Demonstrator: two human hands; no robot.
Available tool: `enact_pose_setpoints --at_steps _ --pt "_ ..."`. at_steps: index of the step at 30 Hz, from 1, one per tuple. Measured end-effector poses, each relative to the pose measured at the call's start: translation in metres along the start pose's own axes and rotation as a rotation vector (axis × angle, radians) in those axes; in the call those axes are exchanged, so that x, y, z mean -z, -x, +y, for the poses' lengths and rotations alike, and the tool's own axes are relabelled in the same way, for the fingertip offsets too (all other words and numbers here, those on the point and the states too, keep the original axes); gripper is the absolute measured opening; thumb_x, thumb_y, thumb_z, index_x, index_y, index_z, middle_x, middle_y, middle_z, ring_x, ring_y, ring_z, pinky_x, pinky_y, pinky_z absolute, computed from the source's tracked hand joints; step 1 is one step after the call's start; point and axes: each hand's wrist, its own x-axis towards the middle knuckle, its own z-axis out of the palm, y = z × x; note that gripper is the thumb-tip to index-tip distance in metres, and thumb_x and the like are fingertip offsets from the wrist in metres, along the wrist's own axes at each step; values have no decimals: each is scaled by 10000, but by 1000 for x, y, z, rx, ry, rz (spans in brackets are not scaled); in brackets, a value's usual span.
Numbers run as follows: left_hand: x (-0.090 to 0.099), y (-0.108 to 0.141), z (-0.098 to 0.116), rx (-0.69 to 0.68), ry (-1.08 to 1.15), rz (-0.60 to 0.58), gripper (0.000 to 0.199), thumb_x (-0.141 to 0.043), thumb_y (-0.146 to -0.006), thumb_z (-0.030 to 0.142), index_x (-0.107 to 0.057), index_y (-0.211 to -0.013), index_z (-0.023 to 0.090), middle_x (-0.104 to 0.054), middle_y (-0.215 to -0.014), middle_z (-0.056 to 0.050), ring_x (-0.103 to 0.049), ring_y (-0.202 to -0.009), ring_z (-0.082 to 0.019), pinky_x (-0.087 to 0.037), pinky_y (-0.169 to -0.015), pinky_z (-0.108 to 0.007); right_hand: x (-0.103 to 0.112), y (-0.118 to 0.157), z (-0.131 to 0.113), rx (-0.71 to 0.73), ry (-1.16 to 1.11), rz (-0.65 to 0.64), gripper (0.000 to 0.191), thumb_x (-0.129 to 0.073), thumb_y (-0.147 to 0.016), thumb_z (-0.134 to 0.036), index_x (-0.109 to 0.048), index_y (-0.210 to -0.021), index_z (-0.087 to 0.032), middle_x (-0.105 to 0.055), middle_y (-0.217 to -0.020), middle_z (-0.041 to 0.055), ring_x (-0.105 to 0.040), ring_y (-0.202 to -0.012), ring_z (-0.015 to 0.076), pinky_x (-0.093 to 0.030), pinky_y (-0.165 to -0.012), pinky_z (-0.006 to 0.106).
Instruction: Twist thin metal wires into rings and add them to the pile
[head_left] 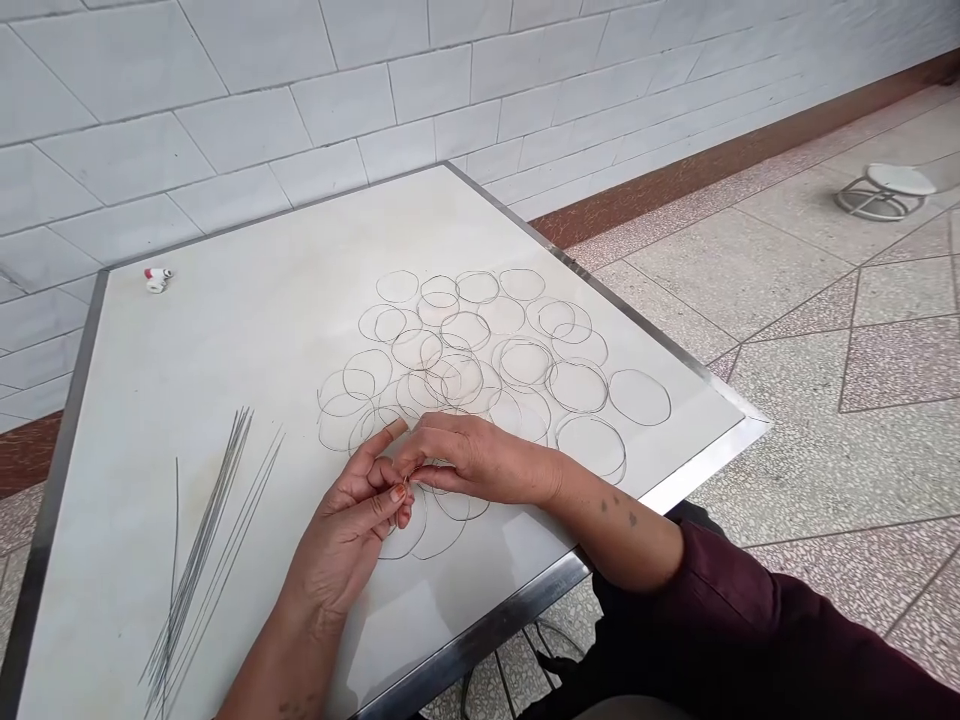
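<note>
My left hand [351,523] is closed in a pinch, thumb against fingers, on a thin wire [406,482]. From the right, my right hand [480,458] comes in over it, its fingertips pinching the same spot. The fingers cover most of this wire, and I cannot tell whether the loop hanging just below belongs to it or lies on the table. Many thin wire rings [589,412], some overlapping, lie flat beyond and around my hands. To the left rests a loose bundle of straight wires [201,555].
The white table [300,310] has a metal edge [480,640]. A small white and red object [157,280] sits at its far left corner. Behind stands a tiled wall [345,110]. A low round stool [889,190] is on the floor at right.
</note>
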Motion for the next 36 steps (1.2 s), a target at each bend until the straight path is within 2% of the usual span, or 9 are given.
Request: enact_pose_setpoints --at_steps 7,15,27,31,36 --pt "-3 0 3 43 -6 7 385 -769 -755 210 -711 -1135 212 -604 -796 -15 -512 -689 -131 -427 -680 -273 -3 -2 -1 61 87 56 27 -547 -989 -175 -565 -985 -195 -700 -959 23 -611 -863 126 -527 -782 274" --pt "-3 1 1 27 3 13 579 -767 -752 170 -639 -1309 264 -599 -804 -1 -516 -712 -133 -417 -682 -269 -1 -2 -1 50 88 56 39 -544 -998 -209 -578 -982 -201 -709 -994 25 -601 -892 135 -540 -827 292" --pt "-4 1 0 -9 96 29 620 -770 -716 125 -640 -1308 251 -582 -762 19 -531 -691 -111 -432 -688 -246 -3 6 10 74 176 57 147 -519 -1011 -231 -653 -1052 -188 -649 -982 54 -605 -975 138 -556 -841 280" --pt "-4 0 -2 -3 133 35 614 -764 -710 109 -653 -1298 248 -584 -756 17 -530 -683 -110 -437 -672 -240 -3 4 9 126 219 99 156 -515 -1003 -183 -670 -992 -193 -664 -912 35 -584 -895 145 -553 -790 289" --pt "-4 -1 -5 6 151 42 598 -752 -701 96 -665 -1274 243 -580 -746 19 -530 -670 -108 -446 -678 -244 0 2 7 103 262 52 208 -487 -1010 -156 -683 -961 -208 -684 -918 24 -569 -839 143 -540 -760 299"
